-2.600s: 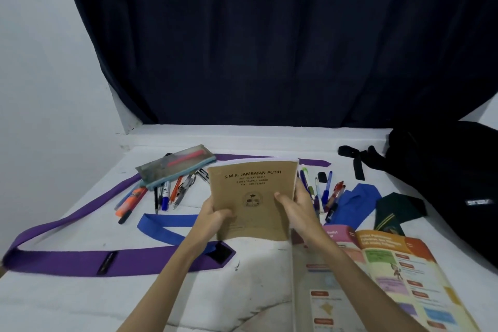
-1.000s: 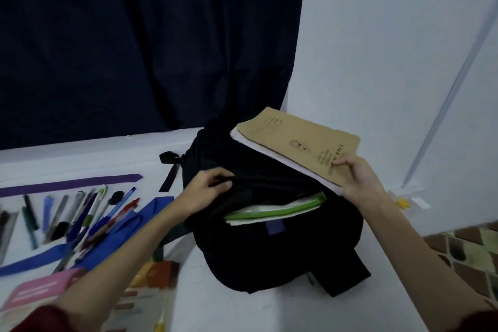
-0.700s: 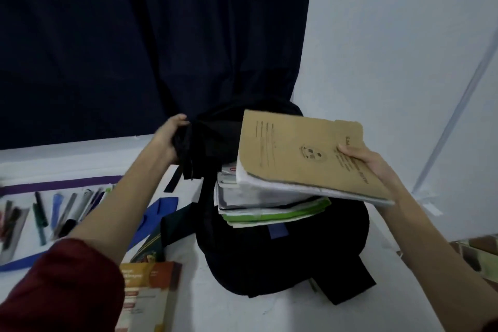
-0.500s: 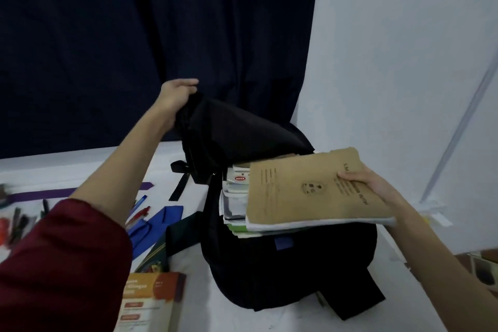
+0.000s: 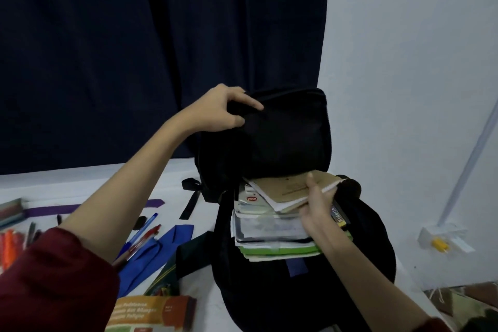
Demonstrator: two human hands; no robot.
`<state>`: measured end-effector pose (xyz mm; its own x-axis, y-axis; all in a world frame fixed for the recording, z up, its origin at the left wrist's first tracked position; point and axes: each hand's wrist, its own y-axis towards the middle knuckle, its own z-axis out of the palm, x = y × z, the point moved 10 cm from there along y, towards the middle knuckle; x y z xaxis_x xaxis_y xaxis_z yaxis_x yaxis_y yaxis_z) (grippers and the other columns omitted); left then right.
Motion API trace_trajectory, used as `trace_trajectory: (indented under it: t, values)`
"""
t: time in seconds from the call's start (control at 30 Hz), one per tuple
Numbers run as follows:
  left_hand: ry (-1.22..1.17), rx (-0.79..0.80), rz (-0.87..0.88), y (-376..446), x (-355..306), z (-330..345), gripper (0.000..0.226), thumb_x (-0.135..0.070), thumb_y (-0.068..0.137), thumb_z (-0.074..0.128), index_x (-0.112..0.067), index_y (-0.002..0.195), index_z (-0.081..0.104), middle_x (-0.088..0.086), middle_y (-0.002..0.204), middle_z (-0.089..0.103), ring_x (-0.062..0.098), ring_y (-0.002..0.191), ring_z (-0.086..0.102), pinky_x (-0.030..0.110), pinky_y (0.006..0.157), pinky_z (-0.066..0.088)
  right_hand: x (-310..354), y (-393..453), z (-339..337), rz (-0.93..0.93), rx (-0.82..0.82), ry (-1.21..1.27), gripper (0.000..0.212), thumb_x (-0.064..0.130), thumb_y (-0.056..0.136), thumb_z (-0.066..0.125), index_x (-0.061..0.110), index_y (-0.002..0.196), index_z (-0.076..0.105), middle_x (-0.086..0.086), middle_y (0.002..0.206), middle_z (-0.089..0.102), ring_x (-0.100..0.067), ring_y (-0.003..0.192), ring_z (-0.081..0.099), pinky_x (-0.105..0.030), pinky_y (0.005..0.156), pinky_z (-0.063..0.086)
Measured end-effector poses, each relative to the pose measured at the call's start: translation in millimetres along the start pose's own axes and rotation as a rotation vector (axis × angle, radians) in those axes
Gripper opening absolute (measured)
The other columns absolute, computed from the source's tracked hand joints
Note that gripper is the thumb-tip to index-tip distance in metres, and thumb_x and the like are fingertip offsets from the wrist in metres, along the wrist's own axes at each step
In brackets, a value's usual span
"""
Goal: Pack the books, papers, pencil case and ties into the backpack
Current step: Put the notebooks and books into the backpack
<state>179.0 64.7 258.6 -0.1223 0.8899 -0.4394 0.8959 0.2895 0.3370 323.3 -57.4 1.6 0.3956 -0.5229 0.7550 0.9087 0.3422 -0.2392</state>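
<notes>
A dark navy curtain [image 5: 161,48] hangs beside a pale wall [image 5: 409,62], above a white table [image 5: 80,186].

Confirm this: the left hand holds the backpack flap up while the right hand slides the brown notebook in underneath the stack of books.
Not quite. The head view shows the brown notebook going in on top of the stack of books, not underneath. The rest holds: the left hand holds the backpack flap up and the right hand slides the notebook in.
</notes>
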Motion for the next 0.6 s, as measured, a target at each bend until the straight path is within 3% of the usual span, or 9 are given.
trace_trajectory:
  t: [0.07, 0.13, 0.2, 0.3, 0.43, 0.6]
  values:
    - [0.058, -0.017, 0.058, -0.9, -13.0, -1.2, 0.043, 0.001, 0.085, 0.059, -0.027, 0.117, 0.066, -0.018, 0.118, 0.046, 0.004, 0.111, 0.048, 0.004, 0.078, 0.037, -11.6, -4.5, 20.4, 0.101, 0.153, -0.161, 0.065, 0.018, 0.083, 0.071, 0.021, 0.137, 0.033, -0.012, 0.123, 0.058, -0.029, 0.105, 0.061, -0.058, 0.082, 0.053]
    - [0.102, -0.026, 0.102, -0.7, -18.1, -1.2, 0.043, 0.002, 0.085, 0.058, -0.026, 0.117, 0.066, -0.015, 0.116, 0.047, 0.003, 0.102, 0.05, 0.0, 0.074, 0.037, -15.3, -11.3, 19.0, 0.135, 0.208, -0.337, 0.045, 0.012, 0.086, 0.066, 0.007, 0.126, 0.045, -0.018, 0.107, 0.065, -0.03, 0.081, 0.069, -0.044, 0.059, 0.059]
    - [0.119, -0.041, 0.105, 0.3, -16.3, -3.1, 0.043, 0.001, 0.084, 0.059, -0.026, 0.116, 0.067, -0.015, 0.115, 0.049, 0.002, 0.102, 0.05, 0.002, 0.076, 0.035, -20.7, -10.6, 4.6, 0.172, 0.159, -0.352, 0.027, 0.003, 0.09, 0.055, -0.002, 0.116, 0.051, -0.024, 0.097, 0.067, -0.028, 0.056, 0.068, -0.029, 0.043, 0.053]
    - [0.106, -0.062, 0.12, 4.0, -17.8, -3.3, 0.045, 0.004, 0.082, 0.057, -0.027, 0.114, 0.068, -0.016, 0.112, 0.05, -0.007, 0.08, 0.054, 0.007, 0.068, 0.041, -30.2, -14.2, 2.2, 0.237, 0.096, -0.145, 0.033, -0.012, 0.091, 0.041, -0.002, 0.123, 0.046, -0.029, 0.111, 0.059, -0.03, 0.06, 0.067, -0.027, 0.044, 0.053]
    - [0.094, -0.107, 0.165, 10.2, -28.6, -6.6, 0.049, 0.005, 0.08, 0.054, -0.031, 0.111, 0.068, -0.014, 0.117, 0.052, 0.004, 0.066, 0.056, 0.02, 0.062, 0.048, -44.2, -21.6, 25.9, 0.229, 0.011, -0.056, 0.054, -0.016, 0.091, 0.035, 0.006, 0.139, 0.034, -0.021, 0.113, 0.054, -0.032, 0.064, 0.067, -0.033, 0.057, 0.058]
    - [0.098, -0.14, 0.212, 12.8, -37.9, -14.8, 0.049, 0.006, 0.079, 0.052, -0.026, 0.112, 0.069, -0.012, 0.118, 0.055, -0.007, 0.065, 0.053, 0.01, 0.057, 0.04, -48.6, -12.2, 44.2, 0.243, 0.036, -0.208, 0.055, -0.009, 0.095, 0.039, 0.009, 0.145, 0.024, -0.025, 0.125, 0.053, -0.031, 0.056, 0.067, -0.038, 0.059, 0.059]
